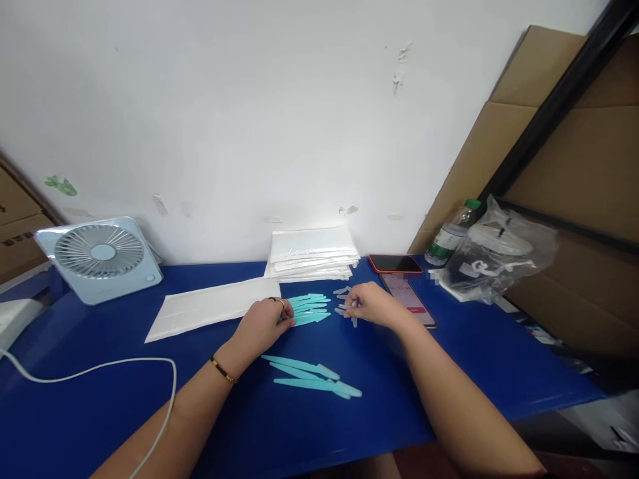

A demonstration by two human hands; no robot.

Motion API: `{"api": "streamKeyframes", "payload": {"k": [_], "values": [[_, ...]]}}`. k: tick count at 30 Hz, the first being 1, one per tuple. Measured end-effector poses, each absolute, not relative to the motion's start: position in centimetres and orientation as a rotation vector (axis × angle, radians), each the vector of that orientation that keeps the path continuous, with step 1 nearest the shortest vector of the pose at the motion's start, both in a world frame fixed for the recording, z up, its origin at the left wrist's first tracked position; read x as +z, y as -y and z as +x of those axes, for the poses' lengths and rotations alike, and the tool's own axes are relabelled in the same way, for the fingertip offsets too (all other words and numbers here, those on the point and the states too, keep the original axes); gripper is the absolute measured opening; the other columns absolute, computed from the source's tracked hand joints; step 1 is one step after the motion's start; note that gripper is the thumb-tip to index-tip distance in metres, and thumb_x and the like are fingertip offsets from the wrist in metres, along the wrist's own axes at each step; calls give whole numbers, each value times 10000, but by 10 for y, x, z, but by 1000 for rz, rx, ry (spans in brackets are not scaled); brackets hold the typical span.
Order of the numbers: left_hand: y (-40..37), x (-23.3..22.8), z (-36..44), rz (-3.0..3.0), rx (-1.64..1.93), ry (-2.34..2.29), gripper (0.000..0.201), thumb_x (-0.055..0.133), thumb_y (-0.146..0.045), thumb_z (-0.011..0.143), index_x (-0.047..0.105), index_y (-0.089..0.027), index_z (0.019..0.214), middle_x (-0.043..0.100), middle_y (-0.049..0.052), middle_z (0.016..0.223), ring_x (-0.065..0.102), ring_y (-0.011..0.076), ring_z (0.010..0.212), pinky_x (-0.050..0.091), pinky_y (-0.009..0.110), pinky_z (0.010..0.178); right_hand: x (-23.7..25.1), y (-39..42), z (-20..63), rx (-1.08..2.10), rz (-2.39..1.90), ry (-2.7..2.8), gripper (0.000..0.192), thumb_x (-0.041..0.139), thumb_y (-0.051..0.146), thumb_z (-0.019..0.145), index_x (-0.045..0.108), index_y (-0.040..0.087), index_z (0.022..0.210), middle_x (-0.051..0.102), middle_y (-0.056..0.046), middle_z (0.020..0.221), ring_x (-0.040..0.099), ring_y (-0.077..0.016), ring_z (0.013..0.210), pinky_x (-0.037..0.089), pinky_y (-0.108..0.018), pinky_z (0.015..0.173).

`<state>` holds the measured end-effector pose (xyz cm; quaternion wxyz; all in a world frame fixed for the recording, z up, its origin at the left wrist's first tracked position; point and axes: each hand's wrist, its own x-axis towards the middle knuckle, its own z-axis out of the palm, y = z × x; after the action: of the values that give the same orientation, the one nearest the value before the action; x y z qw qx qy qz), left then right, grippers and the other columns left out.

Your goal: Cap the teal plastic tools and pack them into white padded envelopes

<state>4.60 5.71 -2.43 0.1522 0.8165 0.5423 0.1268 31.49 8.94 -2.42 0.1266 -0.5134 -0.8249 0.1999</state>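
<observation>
No brand or label could be read: the script on the top white packet (312, 251) of the stack was too faint, and the lit screen of the phone (409, 299) showed only pink blur.

Your left hand (262, 324) lay flat on the blue bench (100, 412), its grip loose, fingertips pressing the near ends of a fanned bunch of teal sticks (309, 309); they overlapped, so the count was unclear, perhaps five or six. Your right hand (374, 305) had its grip pinched shut around small clear caps (343, 293), of which about four showed, the rest hidden under your fingers. Whether one was truly held, I cannot tell.

Nearer you lay three capped sticks (312, 377), side by side and apart from both hands. A single flat white sleeve (214, 306) lay left of the bunch. Two phones were there; the second, dark one (395, 264) sat behind the first. One small fan (102, 256), one green-capped bottle (452, 236) and one crumpled plastic bag (499, 253) stood at the back, the bag's contents hard to make out. A white cable (100, 366) ran off the frame's left edge.
</observation>
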Motion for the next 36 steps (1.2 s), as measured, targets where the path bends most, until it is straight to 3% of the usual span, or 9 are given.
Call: {"api": "streamKeyframes", "payload": {"k": [3,9,15,19,24,27,32,36], "values": [[-51,-19,49,2385,403,-1411,183,574,-361,763,625,-223,871,613,19,894,548,177,835,392,267,695,-23,-90,317,435,-1474,2326,166,694,300,676,709,196,804,682,-37,820,611,-174,737,400,-234,604],[-35,-13,55,2389,140,-1048,135,612,-347,735,661,-233,789,623,-13,800,535,123,694,357,225,592,-11,-77,307,588,-1349,2370,124,612,265,753,710,189,743,672,-18,741,590,-133,653,387,-222,590],[-40,-23,57,2406,165,-1254,197,502,-331,800,643,-205,744,631,16,769,548,141,695,356,242,609,-8,-64,289,902,-1147,2564,180,633,339,740,705,189,807,670,-8,743,565,-124,633,366,-215,552],[-41,-25,55,2427,198,-1322,182,560,-385,759,630,-222,800,630,8,797,552,157,717,355,248,604,-20,-61,275,727,-1174,2610,229,718,332,653,671,178,815,639,-21,789,551,-143,694,359,-225,584],[-41,-27,53,2405,170,-1381,143,555,-347,766,623,-223,780,629,0,752,549,151,683,338,244,571,-31,-63,269,616,-1213,2577,113,679,229,695,634,168,778,600,-27,814,532,-140,724,353,-223,618],[-43,-28,53,2402,170,-1407,137,531,-330,783,624,-229,782,638,-5,743,550,152,674,335,246,575,-32,-64,270,572,-1248,2526,213,700,251,676,625,178,862,599,-22,834,523,-139,716,338,-216,589],[-50,-26,51,2474,153,-1491,127,518,-272,791,623,-215,748,644,11,758,561,161,679,345,267,622,-28,-70,277,567,-1280,2597,39,642,184,722,643,164,689,617,-14,706,537,-126,661,327,-210,580],[-48,-19,50,2431,254,-1583,164,547,-311,782,621,-221,897,644,27,875,572,190,813,371,282,697,-24,-79,291,518,-1479,2446,50,625,197,732,662,169,715,648,-25,735,572,-139,668,352,-217,587]]}}
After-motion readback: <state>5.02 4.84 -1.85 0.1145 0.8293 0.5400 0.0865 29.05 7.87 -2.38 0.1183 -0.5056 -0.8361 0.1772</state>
